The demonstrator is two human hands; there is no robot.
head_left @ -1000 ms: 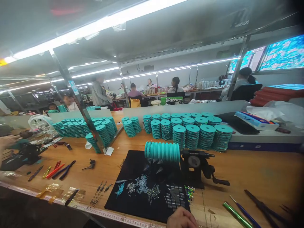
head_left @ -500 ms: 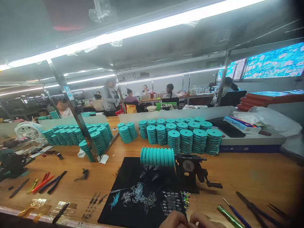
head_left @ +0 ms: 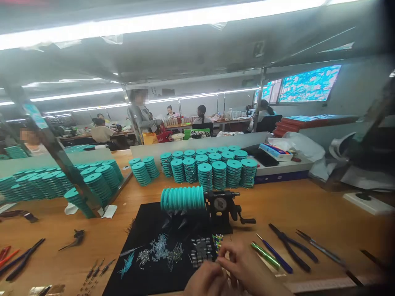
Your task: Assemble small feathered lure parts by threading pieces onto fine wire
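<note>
My left hand (head_left: 204,280) and my right hand (head_left: 242,263) meet at the lower edge of the view, fingers pinched close together. Whatever sits between the fingertips is too small to make out. Just beyond them on the black mat (head_left: 129,267) lie rows of small dark metal pieces (head_left: 201,250) and a patch of coloured beads (head_left: 217,242). Small clear tubes (head_left: 159,246), silvery parts (head_left: 143,258) and light-blue thin sticks (head_left: 126,264) are heaped further left. Behind the mat stands a hand-cranked winder (head_left: 220,205) carrying a row of teal spools (head_left: 182,198).
Stacked teal spools (head_left: 204,176) line the back of the table, and others (head_left: 95,185) stand left by a metal post (head_left: 58,152). On the right lie a green tube (head_left: 264,255), pliers (head_left: 291,246) and tweezers (head_left: 321,248). Several people (head_left: 143,115) are in the background.
The view has turned right, so the scene sits further left. Both hands have come higher into view, closer to the beads, and show more fully.
</note>
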